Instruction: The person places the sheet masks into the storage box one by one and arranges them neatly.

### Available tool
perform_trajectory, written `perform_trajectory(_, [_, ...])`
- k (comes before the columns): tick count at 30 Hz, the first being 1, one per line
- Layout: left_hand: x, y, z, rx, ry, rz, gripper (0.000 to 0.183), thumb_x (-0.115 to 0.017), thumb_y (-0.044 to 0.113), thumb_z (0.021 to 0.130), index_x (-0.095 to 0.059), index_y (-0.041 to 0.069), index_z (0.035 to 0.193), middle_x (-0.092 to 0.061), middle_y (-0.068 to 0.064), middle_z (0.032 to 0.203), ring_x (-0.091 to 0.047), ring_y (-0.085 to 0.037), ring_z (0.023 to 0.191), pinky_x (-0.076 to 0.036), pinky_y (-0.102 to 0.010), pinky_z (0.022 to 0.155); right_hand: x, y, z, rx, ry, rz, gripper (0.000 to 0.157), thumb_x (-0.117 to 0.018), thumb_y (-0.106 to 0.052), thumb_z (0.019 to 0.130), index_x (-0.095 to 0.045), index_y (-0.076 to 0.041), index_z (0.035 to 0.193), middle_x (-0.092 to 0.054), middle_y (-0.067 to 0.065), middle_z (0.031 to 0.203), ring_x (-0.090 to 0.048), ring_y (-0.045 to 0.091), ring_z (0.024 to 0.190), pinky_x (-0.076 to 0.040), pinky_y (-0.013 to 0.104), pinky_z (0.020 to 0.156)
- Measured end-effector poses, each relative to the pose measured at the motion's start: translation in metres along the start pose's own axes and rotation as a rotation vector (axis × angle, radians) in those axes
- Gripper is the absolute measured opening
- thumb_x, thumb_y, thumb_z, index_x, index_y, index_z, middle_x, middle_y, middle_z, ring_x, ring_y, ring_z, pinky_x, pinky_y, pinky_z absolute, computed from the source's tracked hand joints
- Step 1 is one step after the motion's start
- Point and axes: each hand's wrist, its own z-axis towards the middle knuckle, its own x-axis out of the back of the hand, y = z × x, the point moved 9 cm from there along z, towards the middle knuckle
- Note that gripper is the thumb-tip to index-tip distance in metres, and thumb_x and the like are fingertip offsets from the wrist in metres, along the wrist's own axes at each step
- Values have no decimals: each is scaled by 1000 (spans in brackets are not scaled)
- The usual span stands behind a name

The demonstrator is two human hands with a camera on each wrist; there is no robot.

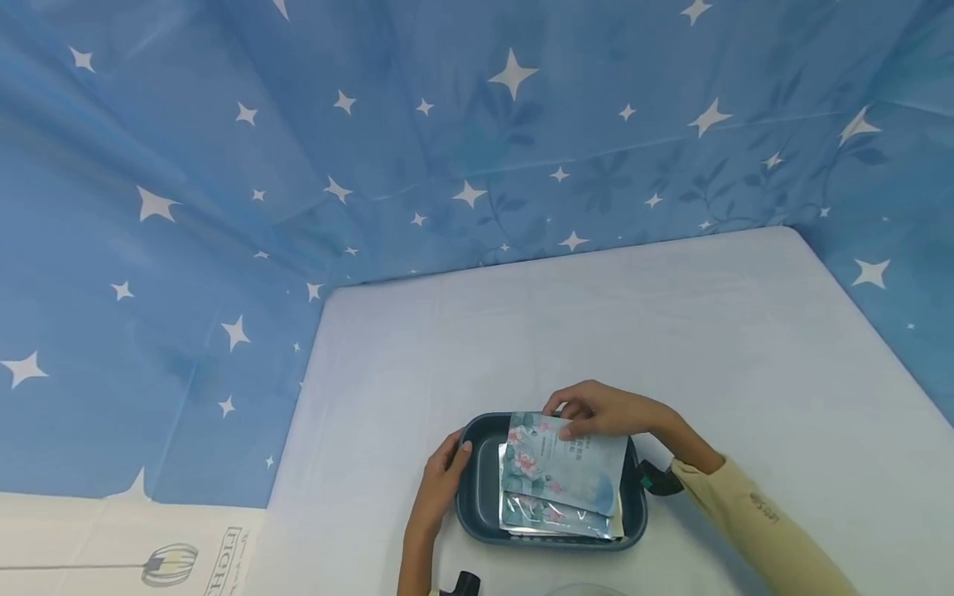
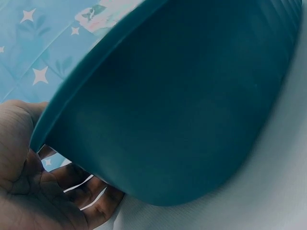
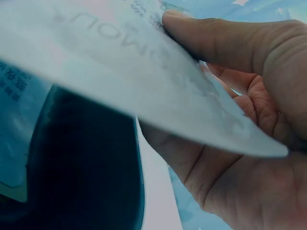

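Note:
A dark teal plastic basket point(image 1: 477, 513) stands near the front of the table. My left hand point(image 1: 441, 480) grips its left rim, thumb over the edge and fingers against the outer wall point(image 2: 158, 120). Between thumb and fingers, my right hand point(image 1: 607, 410) pinches the upper edge of a flat pale-blue face-mask sachet point(image 1: 555, 468) printed with pink flowers. In the right wrist view the sachet point(image 3: 120, 72) is tilted above the basket. Another matching sachet point(image 1: 555, 515) lies beneath it in the basket, in shiny wrapping and partly covered.
A white cloth point(image 1: 566, 331) covers the table. Blue curtains with white stars point(image 1: 469, 194) hang along its back and sides. At the front edge, a clear round object point(image 1: 585, 589) is partly in view. Cream printed fabric point(image 1: 134, 538) lies at lower left.

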Motion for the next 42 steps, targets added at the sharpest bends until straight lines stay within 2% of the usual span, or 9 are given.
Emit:
perform_trajectory(8, [-1,-3,-3,19,-2,8,44,-49,33,103,-53,8,138,-54,-14,143,-42,-36,140,-33,-55,114,-18,5,4,17,-47,-60,22,-66,-9,92,-63,-9,114,-75,2,89,-66,6,67,-55,21,60])
perform_trajectory(12, [0,-1,-4,11,-4,-8,44,-49,34,102,-53,9,138,-55,-13,143,-42,-35,140,-32,-55,114,-24,7,6,16,-59,-82,22,-66,-7,92,-63,-10,114,-75,0,87,-65,4,67,-54,20,61])
perform_trajectory(18, [1,1,-2,-11,-3,7,45,-50,40,101,-55,13,137,-57,-9,141,-45,-32,138,-33,-53,115,-27,5,6,12,-59,-96,22,-65,-5,91,-63,-6,113,-75,3,89,-64,3,70,-54,19,64])
perform_trajectory(27, [-1,2,-2,-5,9,-5,44,-50,37,102,-55,11,137,-57,-11,141,-45,-33,138,-34,-54,114,-24,3,4,-10,-17,-189,21,-67,-6,91,-64,-7,111,-73,0,86,-63,2,70,-52,18,63])
perform_trajectory(30, [-2,9,-4,9,15,0,42,-49,33,102,-54,9,137,-57,-13,140,-45,-35,138,-34,-55,114,-22,2,3,-9,-1,-223,21,-67,-8,91,-65,-8,112,-73,-1,89,-63,2,73,-52,18,65])
perform_trajectory(36, [0,35,-14,17,11,16,39,-50,27,103,-56,5,134,-59,-17,137,-47,-38,135,-35,-56,112,-19,3,3,3,13,-282,22,-67,-12,92,-66,-8,113,-73,1,102,-67,4,92,-55,22,79])
perform_trajectory(42, [0,43,-17,7,27,5,39,-50,27,102,-56,5,134,-59,-16,137,-47,-38,136,-35,-56,113,-18,4,2,-13,9,-285,25,-67,-17,93,-67,-7,116,-71,4,111,-68,10,99,-56,23,86])
